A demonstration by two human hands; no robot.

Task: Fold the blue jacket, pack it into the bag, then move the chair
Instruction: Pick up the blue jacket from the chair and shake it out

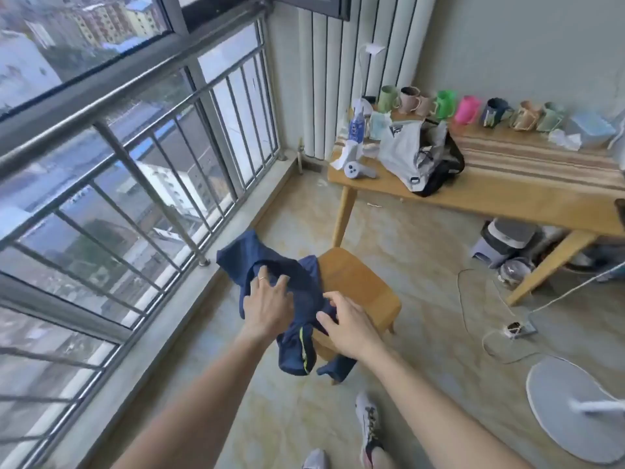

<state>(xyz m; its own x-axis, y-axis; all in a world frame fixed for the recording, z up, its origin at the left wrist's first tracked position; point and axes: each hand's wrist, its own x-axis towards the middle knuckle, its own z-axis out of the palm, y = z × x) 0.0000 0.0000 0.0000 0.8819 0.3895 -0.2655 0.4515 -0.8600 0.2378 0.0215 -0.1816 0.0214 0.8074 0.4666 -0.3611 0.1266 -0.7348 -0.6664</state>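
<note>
We are seeing the blue jacket (297, 292) lying crumpled over the window-side edge of the wooden chair (358, 286), one part hanging past the seat's left rim and a sleeve dangling below its near rim. The left hand (267, 306) is resting on the cloth with fingers spread, not closed. The right hand (348, 324) is pressing down on it near the seat's front edge, fingers curled loosely; we cannot tell whether it is pinching fabric. The bag (419, 154) is sitting on the table (507, 204), well apart from the chair. Bare floor (422, 252) is lying open between chair and table; a railing (135, 184) is bounding the left side
</note>
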